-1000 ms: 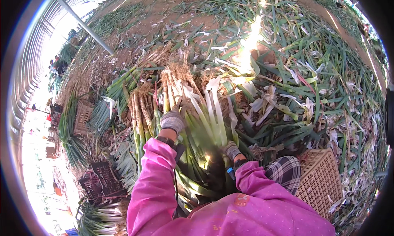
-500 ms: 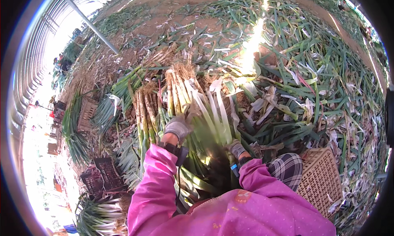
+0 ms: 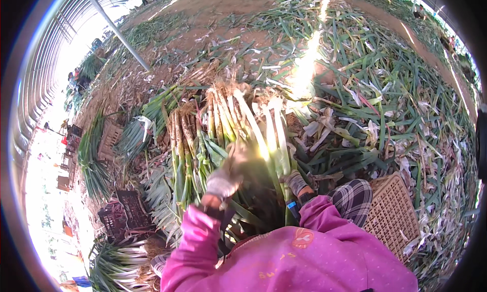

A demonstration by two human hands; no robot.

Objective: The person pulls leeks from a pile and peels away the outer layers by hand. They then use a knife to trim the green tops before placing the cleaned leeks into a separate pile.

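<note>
My right hand (image 3: 295,182), in a grey glove, is closed around the green stems of a few peeled green onions (image 3: 278,134), whose white shafts and roots point away from me. To its left, my gloved left hand (image 3: 222,183) is lower and smeared by motion; its fingers cannot be made out. A blurred brownish patch lies just beyond those fingers, too unclear to name. Unpeeled green onions (image 3: 181,134) with brown, soil-stained shafts lie in a bundle beyond and left of my left hand, roots facing away.
A tan plastic crate (image 3: 391,211) stands at my right, beside my plaid-covered knee. Stripped leaves (image 3: 365,94) are heaped at right. Bundled green onions with white shafts (image 3: 124,271) lie near left, by dark crates (image 3: 133,211). A metal pole (image 3: 116,30) rises at far left.
My left hand has moved down toward me and blurred. The peeled green onions in my right hand now stand closer together, and a loose whitish layer at their side no longer shows.
</note>
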